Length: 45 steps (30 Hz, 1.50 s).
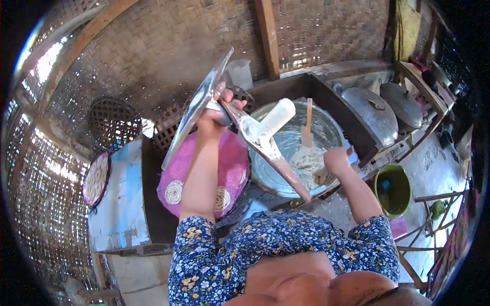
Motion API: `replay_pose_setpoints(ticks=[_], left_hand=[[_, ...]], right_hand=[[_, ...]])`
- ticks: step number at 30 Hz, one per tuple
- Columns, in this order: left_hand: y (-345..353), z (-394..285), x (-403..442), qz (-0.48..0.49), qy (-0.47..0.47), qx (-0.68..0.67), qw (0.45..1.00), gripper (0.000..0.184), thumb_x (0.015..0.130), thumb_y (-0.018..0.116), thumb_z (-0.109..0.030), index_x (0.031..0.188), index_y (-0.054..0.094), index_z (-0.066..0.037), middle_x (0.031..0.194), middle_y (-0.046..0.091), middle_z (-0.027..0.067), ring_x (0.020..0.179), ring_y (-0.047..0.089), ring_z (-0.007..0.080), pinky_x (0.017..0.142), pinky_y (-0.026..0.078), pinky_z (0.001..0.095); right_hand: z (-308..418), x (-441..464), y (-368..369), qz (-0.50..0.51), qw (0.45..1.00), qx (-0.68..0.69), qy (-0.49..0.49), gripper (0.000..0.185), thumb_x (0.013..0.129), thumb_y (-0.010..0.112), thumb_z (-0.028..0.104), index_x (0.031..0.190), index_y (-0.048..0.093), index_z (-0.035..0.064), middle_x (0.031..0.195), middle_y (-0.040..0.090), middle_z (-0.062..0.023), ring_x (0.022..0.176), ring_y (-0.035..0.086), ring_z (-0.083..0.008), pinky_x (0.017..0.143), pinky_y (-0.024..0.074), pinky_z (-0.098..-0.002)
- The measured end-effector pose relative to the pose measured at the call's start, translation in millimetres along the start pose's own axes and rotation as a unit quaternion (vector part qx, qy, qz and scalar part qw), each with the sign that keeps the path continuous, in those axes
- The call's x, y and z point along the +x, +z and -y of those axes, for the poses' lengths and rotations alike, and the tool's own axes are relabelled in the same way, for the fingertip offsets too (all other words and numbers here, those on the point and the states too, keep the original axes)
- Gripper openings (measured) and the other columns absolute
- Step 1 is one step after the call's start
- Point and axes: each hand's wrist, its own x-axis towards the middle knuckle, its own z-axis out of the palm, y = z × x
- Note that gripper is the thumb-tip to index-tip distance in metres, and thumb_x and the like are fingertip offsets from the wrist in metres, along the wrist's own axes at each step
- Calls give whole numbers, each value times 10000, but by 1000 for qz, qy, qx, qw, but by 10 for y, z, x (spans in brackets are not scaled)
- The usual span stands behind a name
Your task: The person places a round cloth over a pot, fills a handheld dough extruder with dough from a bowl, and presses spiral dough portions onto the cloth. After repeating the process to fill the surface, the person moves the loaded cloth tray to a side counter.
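two-board tool [259,134] with white cylinder [278,119], over basin [325,122] from ten to six o'clock: likely stiff, weighty, slick, best held where left hand [210,119], fingers curled, grips it; right hand [337,161], four o'clock, curled, grasp unclear.

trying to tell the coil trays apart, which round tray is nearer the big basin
The pink-lined tray beneath the left forearm; it sits beside the basin, while the other tray, crowded with pale coils, lies farther left.
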Motion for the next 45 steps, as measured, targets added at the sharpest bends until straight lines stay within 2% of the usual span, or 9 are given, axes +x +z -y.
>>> replay_pose_setpoints(ticks=[5, 9, 12, 14, 21, 25, 30, 35, 45], left_hand=[[71, -173, -99, 77, 48, -157, 984, 361, 568, 587, -47, 908, 486, -109, 856, 485, 67, 841, 579, 352, 956, 360, 522], [223, -61, -104, 138, 76, -188, 969, 380, 560, 585, -37, 917, 471, -103, 864, 461, 67, 862, 580, 349, 993, 322, 524], [329, -28, -178, 163, 81, -161, 970, 514, 593, 560, 35, 1086, 460, -68, 951, 486, 75, 882, 583, 337, 968, 350, 531], [507, -348, -357, -41, 12, 93, 995, 728, 642, 746, -183, 1270, 392, -82, 1319, 361, 156, 1051, 505, 348, 928, 400, 471], [97, -520, -1099, 120, -104, 400, 903, 827, 718, 665, -390, 1348, 250, -51, 1195, 491, 134, 1093, 448, 156, 854, 406, 288], [-10, -473, -1167, 114, -80, 814, 565, 673, 679, 642, -416, 1257, 421, -150, 1132, 553, 44, 1061, 485, 214, 994, 276, 365], [296, -600, -1090, 41, -109, 756, 644, 474, 667, 648, -318, 1099, 547, -154, 990, 584, 81, 947, 549, 240, 820, 427, 349], [30, -527, -1149, 26, 17, 782, 622, 297, 614, 670, -291, 864, 615, -140, 828, 617, 104, 793, 595, 281, 688, 467, 372], [-74, -353, -1126, -51, -81, 708, 699, 427, 622, 698, -212, 1006, 554, -90, 978, 589, 122, 917, 567, 254, 774, 455, 358]], right_hand=[[115, -209, -544, -92, 963, 190, -166, 384, 776, 561, 377, 945, 645, 42, 997, 614, -142, 935, 587, -278, 797, 449, -394], [862, -652, -1387, 162, 330, 850, -377, 999, 699, 373, 735, 1348, 198, -4, 1282, 392, -185, 1197, 367, -253, 983, 314, -373], [1156, -909, -1710, 320, -32, 864, -388, 1014, 639, 304, 806, 1246, 326, -6, 1137, 487, -220, 558, 535, -179, 473, 457, -273], [1055, -823, -1659, 306, 28, 871, -384, 889, 683, 394, 707, 1250, 316, 26, 1083, 490, -237, 473, 471, -149, 370, 387, -232], [823, -721, -1924, 109, 257, 908, -313, 1045, 634, 705, 268, 1387, -19, 245, 1228, 384, -253, 653, 612, -259, 320, 401, -206], [838, -659, -2184, -28, 455, 824, -336, 1007, 647, 695, 186, 1394, 21, 164, 1269, 362, -212, 865, 581, -290, 574, 486, -287], [959, -601, -2332, -299, 696, 509, -410, 921, 630, 716, 144, 1373, 177, 87, 1267, 357, -216, 1148, 416, -343, 939, 360, -412], [1190, -649, -2417, -410, 721, 338, -444, 837, 572, 755, 158, 1295, 335, 198, 1204, 353, -220, 1003, 494, -415, 717, 499, -431], [1445, -416, -2291, -339, 754, 377, -417, 912, 577, 763, 266, 1328, 268, 116, 1234, 320, -246, 1062, 467, -377, 802, 459, -410]])
